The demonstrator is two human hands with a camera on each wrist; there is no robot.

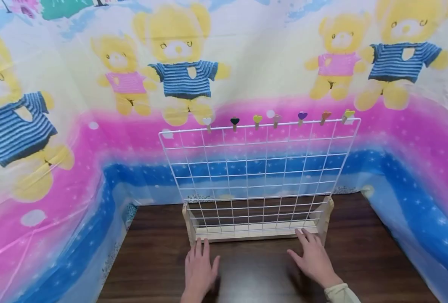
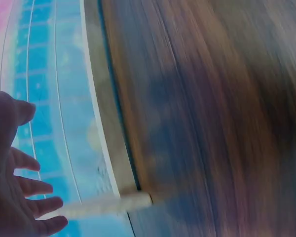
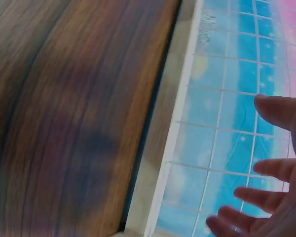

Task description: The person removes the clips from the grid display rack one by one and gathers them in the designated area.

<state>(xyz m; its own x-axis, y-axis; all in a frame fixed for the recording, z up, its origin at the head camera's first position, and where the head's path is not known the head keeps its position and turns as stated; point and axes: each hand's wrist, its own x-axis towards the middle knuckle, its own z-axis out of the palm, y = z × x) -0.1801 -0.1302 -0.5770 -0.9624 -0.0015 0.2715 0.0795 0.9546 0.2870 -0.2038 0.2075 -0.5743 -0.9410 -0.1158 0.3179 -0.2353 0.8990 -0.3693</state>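
A white wire grid rack (image 1: 266, 168) stands upright in a pale wooden base (image 1: 246, 237) on a dark wood table. Along its top wire sit several small clothespins with heart tops, among them a black one (image 1: 234, 122), a purple one (image 1: 302, 116) and an orange-red one (image 1: 325, 115). My left hand (image 1: 199, 269) is before the base's left end, fingers extended and holding nothing. At the right end, my right hand (image 1: 314, 257) has its fingers spread, the tips overlapping the base's front edge in the head view. Both wrist views show the hands empty beside the grid.
Dark wood table (image 1: 152, 252) extends on both sides of the rack. Behind and around it hangs a cloth backdrop (image 1: 246, 63) printed with teddy bears and pink and blue bands. A pale sleeve (image 1: 341, 292) covers the right wrist.
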